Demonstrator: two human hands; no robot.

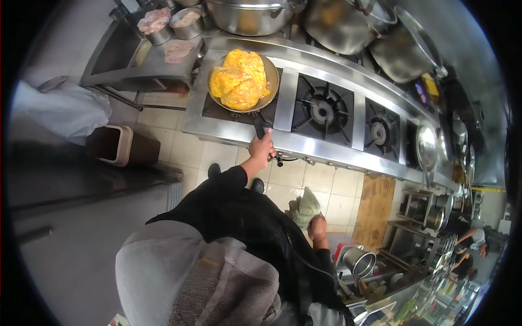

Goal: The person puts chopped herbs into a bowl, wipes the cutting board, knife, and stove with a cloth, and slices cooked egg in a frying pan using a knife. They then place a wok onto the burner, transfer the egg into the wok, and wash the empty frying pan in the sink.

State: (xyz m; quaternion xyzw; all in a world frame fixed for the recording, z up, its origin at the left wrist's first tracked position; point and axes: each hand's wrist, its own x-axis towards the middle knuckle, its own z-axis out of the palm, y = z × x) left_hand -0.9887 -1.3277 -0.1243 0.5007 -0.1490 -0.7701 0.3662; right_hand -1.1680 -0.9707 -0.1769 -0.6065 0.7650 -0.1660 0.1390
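Left hand (262,148): I closed it round the handle (259,127), likely steadying the pan (273,74).
Pan: sat near the stove's (307,143) left edge, holding yellow food (238,81).
Right hand (317,226): clutched a cloth (307,209), probably clear of heat.

stove top (287,103): smooth shiny metal | burner grates (323,110): dark matt metal | big pot (247,16): glossy metal | pan handle (259,126): dark, matt | rag (306,209): rough-looking cloth | floor tiles (288,173): smooth, slightly glossy | board (374,209): brown, wood-like | bin (126,145): smooth, looks plastic | small pot (360,263): shiny metal
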